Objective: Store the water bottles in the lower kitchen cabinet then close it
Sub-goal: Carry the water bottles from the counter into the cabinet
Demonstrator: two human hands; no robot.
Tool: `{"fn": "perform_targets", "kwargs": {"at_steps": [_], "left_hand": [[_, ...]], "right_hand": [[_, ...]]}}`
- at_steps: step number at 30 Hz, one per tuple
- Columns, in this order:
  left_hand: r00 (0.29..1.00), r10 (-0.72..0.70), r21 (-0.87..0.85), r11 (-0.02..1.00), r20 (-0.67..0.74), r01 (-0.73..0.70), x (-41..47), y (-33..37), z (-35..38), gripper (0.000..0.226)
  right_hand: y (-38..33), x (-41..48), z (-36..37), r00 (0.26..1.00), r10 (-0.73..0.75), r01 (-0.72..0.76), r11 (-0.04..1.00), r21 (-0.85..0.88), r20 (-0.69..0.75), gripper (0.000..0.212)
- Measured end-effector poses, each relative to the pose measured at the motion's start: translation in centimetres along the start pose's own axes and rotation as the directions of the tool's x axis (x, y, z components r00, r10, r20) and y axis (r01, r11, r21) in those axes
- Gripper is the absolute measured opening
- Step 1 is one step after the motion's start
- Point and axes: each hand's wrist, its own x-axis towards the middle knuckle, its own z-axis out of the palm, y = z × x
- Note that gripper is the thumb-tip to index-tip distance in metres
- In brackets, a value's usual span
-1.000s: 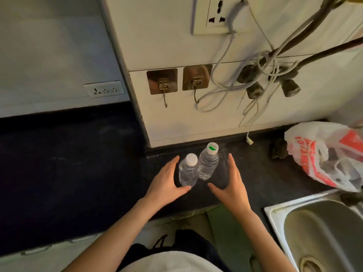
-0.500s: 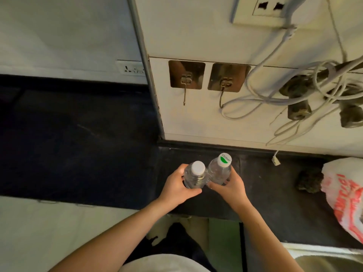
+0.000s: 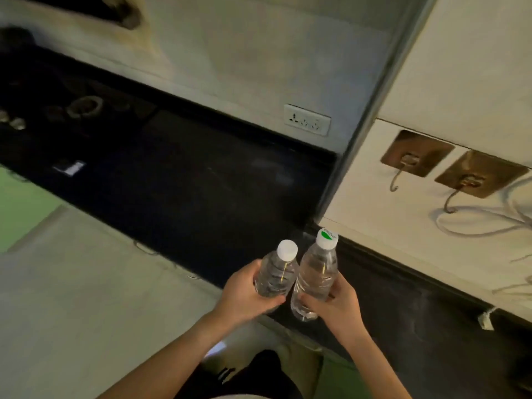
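1. Left hand [image 3: 244,295] wrapped around plain-capped bottle [image 3: 276,275], lifted clear of dark surface [image 3: 178,191].
2. Right hand [image 3: 336,306] gripping green-marked bottle [image 3: 315,275] low on its body.
3. Bottles tilted, side by side, touching.

Clear bottles: one cap [image 3: 287,249] plain white, the other cap [image 3: 327,238] white (green mark); black countertop [image 3: 184,194].

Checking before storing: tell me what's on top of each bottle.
The left bottle has a plain white cap; the right bottle has a white cap with a green mark. Fingers cover their lower parts.
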Motion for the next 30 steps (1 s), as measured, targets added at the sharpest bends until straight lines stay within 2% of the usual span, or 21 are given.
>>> {"fn": "perform_targets", "kwargs": {"at_steps": [5, 7, 10, 15, 20, 26, 30], "left_hand": [[0.967, -0.082, -0.084, 0.994, -0.242, 0.064, -5.0, -4.2, -8.6, 0.048], [0.927, -0.13, -0.13, 0.988, -0.352, 0.089, -7.5, -6.7, -12.1, 0.042], [0.837, -0.221, -0.176, 0.973, -0.5, 0.151, -11.6, -10.9, -17.1, 0.045], [0.637, -0.359, -0.249, 0.933, -0.683, 0.259, -19.5, -17.4, -24.9, 0.039], [0.385, -0.499, -0.406, 0.863, -0.776, 0.3, -26.3, -21.8, -30.5, 0.042], [0.095, -0.62, -0.587, 0.774, -0.779, 0.239, -31.7, -26.4, -35.4, 0.048], [-0.043, -0.687, -0.676, 0.701, -0.726, 0.225, -32.5, -30.8, -38.8, 0.044]], "right_hand": [[-4.0, -0.9, 9.8, 0.981, -0.024, 0.022, 1.0, 0.016, 0.192, 0.044], [-5.4, -1.6, 14.2, 0.965, -0.053, 0.06, 0.998, -0.019, 0.256, 0.037], [-7.4, -2.8, 21.6, 0.932, -0.087, 0.122, 0.989, -0.078, 0.353, 0.035], [-10.1, -5.5, 34.5, 0.839, -0.088, 0.201, 0.967, -0.155, 0.538, 0.046], [-13.3, -8.5, 45.6, 0.721, -0.079, 0.302, 0.93, -0.209, 0.689, 0.039], [-16.0, -10.4, 57.4, 0.551, -0.052, 0.448, 0.861, -0.242, 0.833, 0.043], [-16.4, -10.5, 65.6, 0.476, -0.036, 0.535, 0.805, -0.257, 0.879, 0.047]]}}
